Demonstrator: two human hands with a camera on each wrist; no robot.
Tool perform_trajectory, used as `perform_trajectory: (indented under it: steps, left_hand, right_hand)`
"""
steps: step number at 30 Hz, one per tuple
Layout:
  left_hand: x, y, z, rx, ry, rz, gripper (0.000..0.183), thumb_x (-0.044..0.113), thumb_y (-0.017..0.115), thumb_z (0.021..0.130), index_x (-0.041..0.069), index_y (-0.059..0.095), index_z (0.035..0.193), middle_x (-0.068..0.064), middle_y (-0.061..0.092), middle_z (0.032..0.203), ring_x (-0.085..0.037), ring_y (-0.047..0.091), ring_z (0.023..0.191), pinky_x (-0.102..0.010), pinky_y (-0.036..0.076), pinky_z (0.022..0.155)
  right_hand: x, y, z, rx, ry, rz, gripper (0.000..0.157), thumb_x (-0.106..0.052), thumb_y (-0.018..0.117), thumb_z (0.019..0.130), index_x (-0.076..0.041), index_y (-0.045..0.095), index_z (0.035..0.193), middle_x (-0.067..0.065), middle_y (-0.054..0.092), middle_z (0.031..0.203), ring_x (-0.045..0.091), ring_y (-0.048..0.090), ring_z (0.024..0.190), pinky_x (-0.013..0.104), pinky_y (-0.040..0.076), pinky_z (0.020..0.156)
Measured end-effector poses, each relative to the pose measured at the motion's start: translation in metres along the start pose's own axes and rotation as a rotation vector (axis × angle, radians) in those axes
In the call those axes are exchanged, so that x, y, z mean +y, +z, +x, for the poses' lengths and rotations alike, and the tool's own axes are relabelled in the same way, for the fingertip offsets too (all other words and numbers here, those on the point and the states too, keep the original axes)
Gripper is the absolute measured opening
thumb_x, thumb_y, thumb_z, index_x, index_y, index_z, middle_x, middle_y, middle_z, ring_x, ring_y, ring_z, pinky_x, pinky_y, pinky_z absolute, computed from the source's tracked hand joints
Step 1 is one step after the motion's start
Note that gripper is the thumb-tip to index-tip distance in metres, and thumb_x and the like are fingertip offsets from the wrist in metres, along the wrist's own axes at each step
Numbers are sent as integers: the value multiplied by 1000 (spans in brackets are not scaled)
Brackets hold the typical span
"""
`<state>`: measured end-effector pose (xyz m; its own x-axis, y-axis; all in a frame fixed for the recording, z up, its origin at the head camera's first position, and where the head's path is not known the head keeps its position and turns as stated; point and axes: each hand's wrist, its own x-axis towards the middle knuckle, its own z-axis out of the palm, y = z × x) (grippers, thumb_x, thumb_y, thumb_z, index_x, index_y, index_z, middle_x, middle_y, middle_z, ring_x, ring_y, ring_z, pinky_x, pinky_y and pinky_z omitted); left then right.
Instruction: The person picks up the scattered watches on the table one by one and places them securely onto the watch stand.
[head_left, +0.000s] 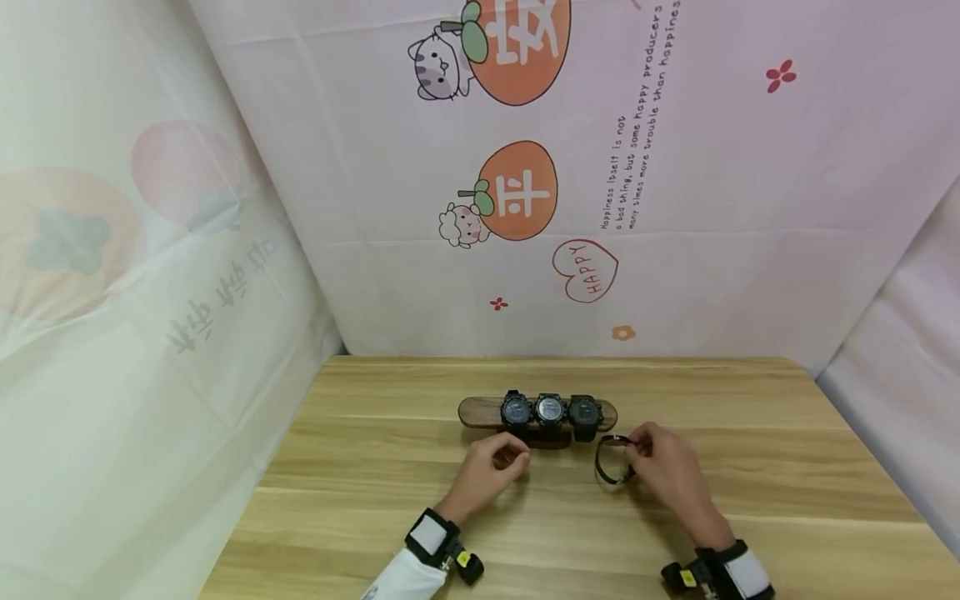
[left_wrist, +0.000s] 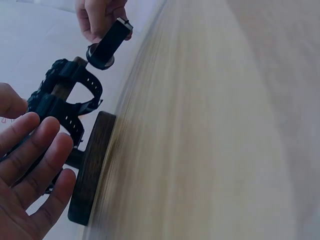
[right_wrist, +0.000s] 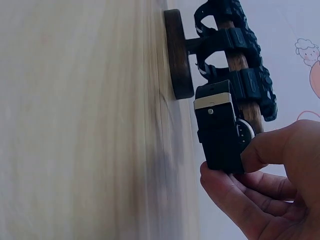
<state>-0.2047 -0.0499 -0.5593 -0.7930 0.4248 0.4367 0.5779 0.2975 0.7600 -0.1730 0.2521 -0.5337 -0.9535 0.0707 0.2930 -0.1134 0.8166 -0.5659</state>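
My right hand (head_left: 667, 468) pinches a black-strapped wristwatch (right_wrist: 220, 132) between thumb and fingers. Its strap forms a loop with a metal buckle, held just off the right end of a dark wooden watch stand (head_left: 477, 412). Three chunky digital watches sit side by side round the stand's bar: a dark left watch (head_left: 516, 410), a silver-faced middle watch (head_left: 551, 408) and a dark right watch (head_left: 584, 412). My left hand (head_left: 483, 477) hovers in front of the stand's left part with loosely bent fingers, holding nothing. In the left wrist view those fingers partly cover the watches.
The stand's base (left_wrist: 92, 170) rests on a wood-grain table (head_left: 390, 392). Behind the table hangs a white printed cloth (head_left: 420, 292), with more cloth (head_left: 247, 417) along the left side. Each wrist carries a strapped camera, such as the left camera (head_left: 470, 567).
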Motion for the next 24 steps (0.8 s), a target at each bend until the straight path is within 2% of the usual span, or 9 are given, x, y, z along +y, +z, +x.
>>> perform_trajectory:
  steps: [8,16,24]
  left_hand:
    - [1,11,2,-3,-32,-3,10,19,66,93,12,68,99,10,68,89,-2,61,74,-18,55,65]
    - [5,18,3,-17,-31,-23,13,28,64,94,16,68,99,9,68,89,-5,62,73,-18,55,64]
    - [11,26,3,-54,-93,-10,10,29,64,94,21,66,99,12,66,90,-2,62,76,-17,55,66]
  right_hand:
    - [-10,3,-3,-17,-4,13,9,-10,68,82,-6,64,89,4,62,77,15,57,68,30,51,56]
    - [-17,5,-7,-30,-8,26,10,-9,69,80,-7,64,88,2,62,76,13,57,68,27,53,56]
    - [-22,9,-9,-21,-30,27,10,-7,70,79,-8,64,87,1,62,76,12,56,67,26,53,55]
